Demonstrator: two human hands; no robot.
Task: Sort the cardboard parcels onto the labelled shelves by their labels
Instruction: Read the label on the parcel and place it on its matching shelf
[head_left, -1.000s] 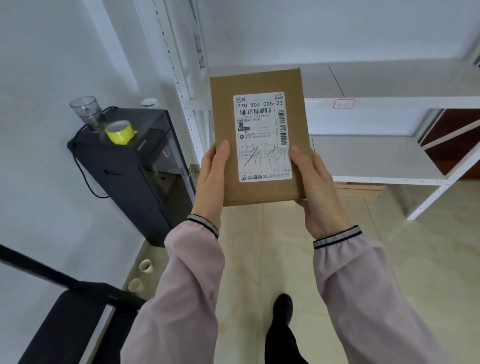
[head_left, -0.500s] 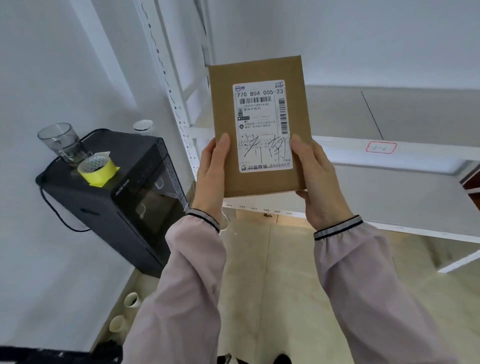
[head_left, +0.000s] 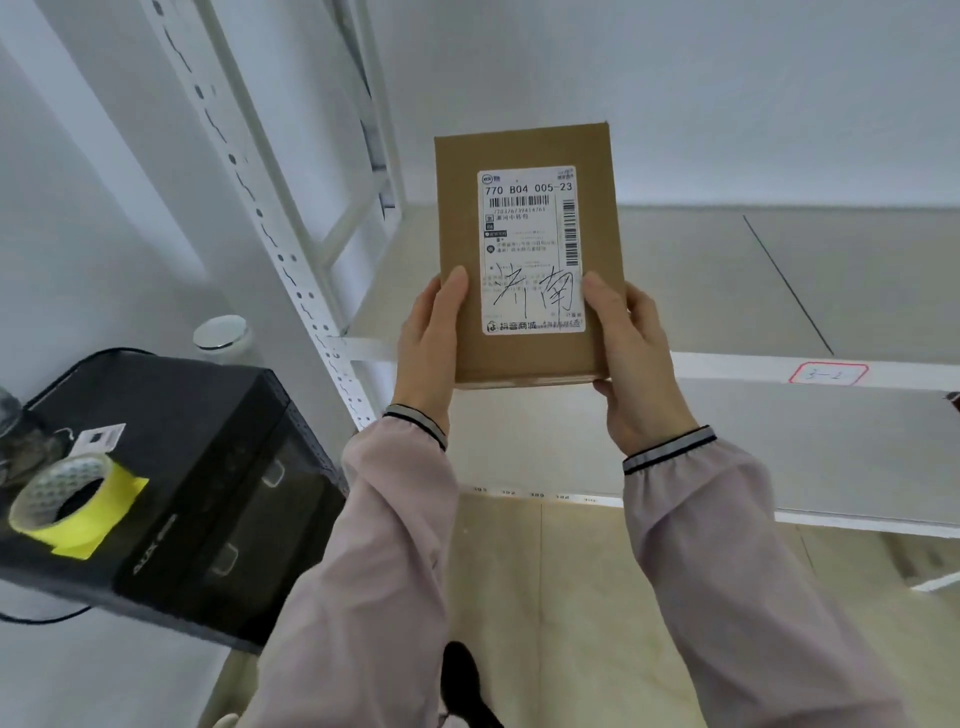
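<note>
A flat brown cardboard parcel (head_left: 457, 218) is held upright in front of a white shelf unit, its white shipping label (head_left: 530, 249) facing me with handwritten characters on it. My left hand (head_left: 431, 343) grips the parcel's lower left edge and my right hand (head_left: 631, 358) grips its lower right edge. Behind it runs a white shelf (head_left: 727, 280) whose front rail carries a small red-bordered tag (head_left: 828, 373). A lower shelf (head_left: 831, 467) shows beneath.
The perforated white upright (head_left: 291, 260) of the shelf unit stands to the left. A black cabinet (head_left: 208, 467) sits lower left with a yellow tape roll (head_left: 72, 504) on top. Beige tiled floor (head_left: 561, 597) lies below, with my dark shoe (head_left: 462, 675).
The view has closed in on the shelf unit and tilted up. The parcel stays upright in both hands, now in front of the upper shelf. The cabinet slid to the lower left.
</note>
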